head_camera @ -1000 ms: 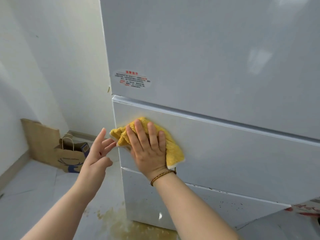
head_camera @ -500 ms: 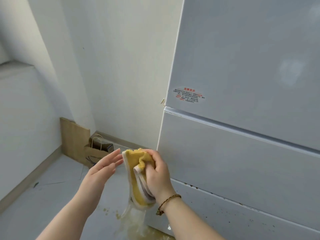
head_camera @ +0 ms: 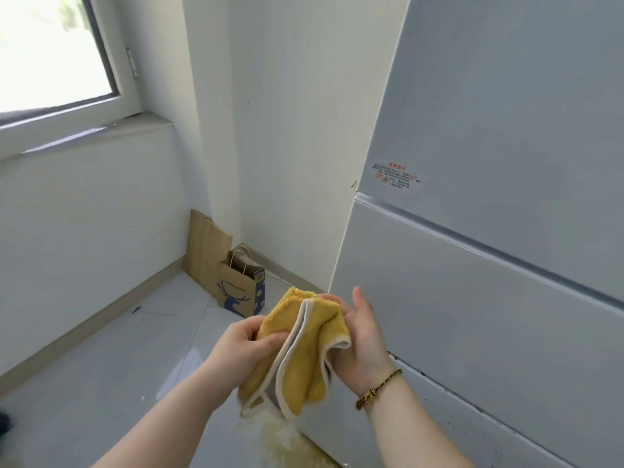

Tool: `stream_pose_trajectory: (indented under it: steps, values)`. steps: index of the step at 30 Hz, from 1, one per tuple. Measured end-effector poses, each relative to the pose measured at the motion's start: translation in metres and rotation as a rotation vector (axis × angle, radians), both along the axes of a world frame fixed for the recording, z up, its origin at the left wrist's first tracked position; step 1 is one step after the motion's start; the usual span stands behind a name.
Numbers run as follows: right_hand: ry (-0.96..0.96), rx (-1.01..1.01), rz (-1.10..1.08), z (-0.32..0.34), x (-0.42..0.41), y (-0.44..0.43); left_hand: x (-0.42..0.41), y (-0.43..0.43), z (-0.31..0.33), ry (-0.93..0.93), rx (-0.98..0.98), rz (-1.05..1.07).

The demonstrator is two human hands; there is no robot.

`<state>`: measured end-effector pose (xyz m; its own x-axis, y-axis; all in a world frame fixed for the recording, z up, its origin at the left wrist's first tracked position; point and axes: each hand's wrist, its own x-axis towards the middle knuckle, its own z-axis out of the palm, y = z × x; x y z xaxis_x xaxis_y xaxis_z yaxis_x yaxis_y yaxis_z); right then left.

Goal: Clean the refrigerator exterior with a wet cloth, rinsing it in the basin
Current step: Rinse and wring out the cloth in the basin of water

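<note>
Cloth regrip, mid-task.
Left hand (head_camera: pixel 243 342) pinches yellow cloth (head_camera: pixel 304 359); right hand (head_camera: pixel 363 336) grip obscured by it. Refrigerator (head_camera: pixel 472 298) lower panel, 4 o'clock, shows specks (head_camera: pixel 449 423); wiping and rinsing appear outstanding.

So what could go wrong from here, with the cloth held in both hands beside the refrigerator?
1. A yellowish puddle lies on the floor at the base of the refrigerator; stepping there could mean a slip.
2. The cloth hangs loosely, pinched by the left hand and draped over the right hand; it might drip or slide off.
3. Dark specks on the bottom drawer could be missed.
</note>
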<state>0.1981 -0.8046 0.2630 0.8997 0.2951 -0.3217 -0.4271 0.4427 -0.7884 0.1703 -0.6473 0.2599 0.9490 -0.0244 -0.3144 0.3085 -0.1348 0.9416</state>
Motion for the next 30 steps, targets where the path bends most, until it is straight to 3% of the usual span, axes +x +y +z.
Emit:
stream_pose_trajectory:
  steps: [2, 6, 9, 12, 14, 18, 21, 25, 30]
  values:
    - [-0.057, -0.130, 0.128, 0.001, -0.005, -0.004, -0.018, 0.005, 0.003, -0.040, 0.053, 0.078]
    - [-0.315, -0.590, 0.549, 0.008, -0.013, 0.016, -0.054, 0.028, 0.003, -0.087, 0.144, 0.174]
    - [-0.563, -0.771, 0.681, 0.015, -0.022, 0.057, -0.079, 0.051, 0.002, -0.108, 0.170, 0.253]
    - [-0.663, -0.681, 0.722, 0.014, -0.036, 0.105, -0.107, 0.084, 0.003, -0.124, 0.135, 0.422]
    - [-0.626, -0.588, 0.800, 0.012, -0.049, 0.145, -0.132, 0.116, 0.004, -0.133, 0.132, 0.530]
    - [-0.513, -0.494, 0.699, 0.007, -0.074, 0.225, -0.176, 0.183, 0.003, -0.157, 0.111, 0.685]
    - [-0.635, -0.631, 0.915, 0.008, -0.102, 0.299, -0.211, 0.242, 0.001, -0.187, 0.116, 0.780]
    - [-0.741, -0.545, 1.127, 0.004, -0.149, 0.407, -0.259, 0.329, -0.006, -0.215, 0.170, 0.899]
    - [-0.578, -0.352, 1.058, -0.015, -0.188, 0.508, -0.304, 0.419, -0.028, -0.004, 0.176, 0.860]
